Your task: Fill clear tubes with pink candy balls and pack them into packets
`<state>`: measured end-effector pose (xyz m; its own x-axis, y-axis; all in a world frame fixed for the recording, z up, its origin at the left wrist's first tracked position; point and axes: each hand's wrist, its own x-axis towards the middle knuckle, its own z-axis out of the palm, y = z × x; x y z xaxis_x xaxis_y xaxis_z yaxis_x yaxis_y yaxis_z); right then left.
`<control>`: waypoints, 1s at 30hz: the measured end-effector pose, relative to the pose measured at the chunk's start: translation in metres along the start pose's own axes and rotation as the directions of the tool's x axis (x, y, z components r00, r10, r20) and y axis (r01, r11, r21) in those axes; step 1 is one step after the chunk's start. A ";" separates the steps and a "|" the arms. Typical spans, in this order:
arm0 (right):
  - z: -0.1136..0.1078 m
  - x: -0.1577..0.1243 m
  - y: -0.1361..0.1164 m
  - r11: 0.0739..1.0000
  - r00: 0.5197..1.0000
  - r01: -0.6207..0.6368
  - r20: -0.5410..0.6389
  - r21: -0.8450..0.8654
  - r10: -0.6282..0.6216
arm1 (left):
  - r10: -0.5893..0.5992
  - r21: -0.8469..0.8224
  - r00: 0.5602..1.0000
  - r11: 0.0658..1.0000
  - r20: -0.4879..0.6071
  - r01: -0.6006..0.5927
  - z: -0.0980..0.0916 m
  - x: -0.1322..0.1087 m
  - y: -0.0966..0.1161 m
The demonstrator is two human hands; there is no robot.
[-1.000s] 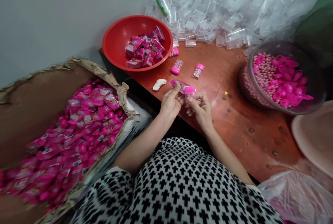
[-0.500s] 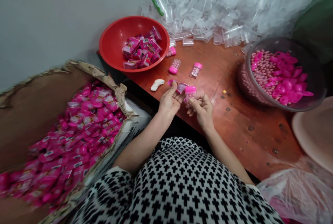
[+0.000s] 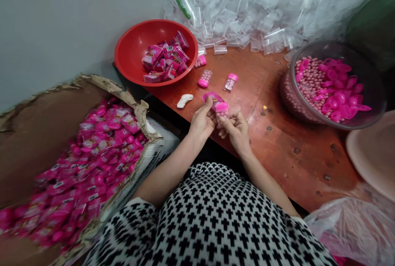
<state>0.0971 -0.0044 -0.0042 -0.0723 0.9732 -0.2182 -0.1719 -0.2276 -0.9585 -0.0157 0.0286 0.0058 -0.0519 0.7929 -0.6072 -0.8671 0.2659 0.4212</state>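
Over the table's near edge, my left hand pinches a pink printed wrapper between thumb and fingers. My right hand grips the lower end of a small clear tube of pink candy balls with a bright pink cap. The capped end points away from me and meets the wrapper; whether it is inside the wrapper I cannot tell. Beyond my hands lie a filled candy tube and another filled tube, with one more beside the red bowl. A white twisted scrap lies left of them.
A red bowl of wrapped packs stands back left. An open carton holds many wrapped pink packs. Clear empty tubes are heaped at the back. A dark bowl of candy balls and pink caps is right, above a plastic bag.
The candy tube has moved left and its capped end now meets the wrapper. My right hand has shifted slightly left with it. The whole view has shifted a little.
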 end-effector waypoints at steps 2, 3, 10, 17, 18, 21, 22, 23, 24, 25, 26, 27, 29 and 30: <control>0.000 0.001 0.001 1.000 1.000 -0.015 0.016 0.023 0.014 | 0.027 0.031 0.998 0.999 0.048 -0.028 -0.001 0.001 0.000; 0.000 0.001 0.001 1.000 1.000 -0.012 0.006 0.024 0.012 | 0.039 0.043 0.997 0.998 0.069 -0.042 -0.002 0.001 0.000; 0.000 -0.001 0.005 0.993 0.994 0.075 -0.069 -0.087 -0.081 | 0.044 0.165 0.988 0.984 0.149 -0.069 0.005 -0.002 0.001; -0.001 0.001 0.005 0.998 0.998 0.060 -0.036 -0.029 -0.061 | -0.031 0.268 0.994 0.963 0.105 0.002 0.007 -0.003 0.001; -0.001 0.002 0.005 0.999 0.999 0.039 -0.017 0.009 -0.039 | -0.037 0.279 0.993 0.960 0.114 0.004 0.007 -0.003 0.002; -0.002 0.005 0.004 0.992 0.999 -0.029 0.046 0.120 0.024 | -0.049 0.332 0.983 0.943 0.177 -0.013 0.005 -0.001 0.007; -0.002 0.006 0.004 0.990 0.998 -0.041 0.058 0.137 0.034 | -0.052 0.357 0.977 0.934 0.205 -0.026 0.004 0.000 0.008; -0.003 0.006 0.005 0.990 0.998 -0.042 0.061 0.138 0.034 | -0.055 0.382 0.972 0.924 0.230 -0.039 0.004 0.001 0.009; -0.003 0.006 0.005 0.992 0.998 -0.029 0.051 0.122 0.023 | -0.056 0.403 0.967 0.914 0.250 -0.051 0.003 0.001 0.010; -0.003 0.005 0.005 0.996 1.000 -0.003 0.030 0.090 0.000 | -0.054 0.420 0.963 0.905 0.263 -0.063 0.002 0.002 0.010; -0.003 0.005 0.005 0.998 1.000 0.031 0.000 0.048 -0.031 | -0.047 0.428 0.962 0.900 0.271 -0.076 0.002 0.002 0.011; -0.003 0.004 0.005 0.998 0.998 0.062 -0.029 0.007 -0.062 | -0.037 0.432 0.961 0.897 0.275 -0.089 0.002 0.003 0.011; -0.003 0.004 0.004 0.997 0.996 0.078 -0.051 -0.013 -0.079 | -0.022 0.435 0.958 0.894 0.287 -0.110 0.002 0.003 0.011; -0.003 0.005 0.003 0.998 0.998 0.056 -0.035 0.019 -0.056 | -0.022 0.437 0.956 0.892 0.293 -0.113 0.003 0.002 0.011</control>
<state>0.0994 -0.0005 -0.0089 -0.0282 0.9849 -0.1708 -0.1939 -0.1730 -0.9657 -0.0236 0.0349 0.0107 0.1148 0.9125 -0.3927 -0.5510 0.3874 0.7391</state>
